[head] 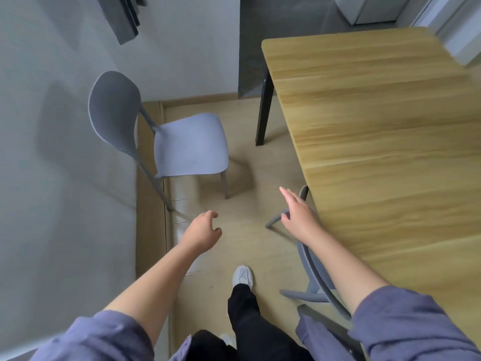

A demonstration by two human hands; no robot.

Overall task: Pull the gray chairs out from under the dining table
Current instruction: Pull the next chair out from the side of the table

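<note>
One gray chair (187, 144) stands free on the floor to the left of the wooden dining table (377, 157), its back near the wall. A second gray chair (309, 261) is still tucked under the table's near left edge; only its backrest rim and legs show. My right hand (296, 214) hovers with fingers spread just above that backrest's top, beside the table edge, holding nothing. My left hand (203, 230) hangs over the floor between the two chairs, fingers loosely curled and empty.
A gray wall (52, 152) runs along the left, with a wooden baseboard (149, 204) at its foot. The table's black leg (263, 113) stands at the far left corner. My foot in a white shoe (242, 276) rests on the pale floor between chairs.
</note>
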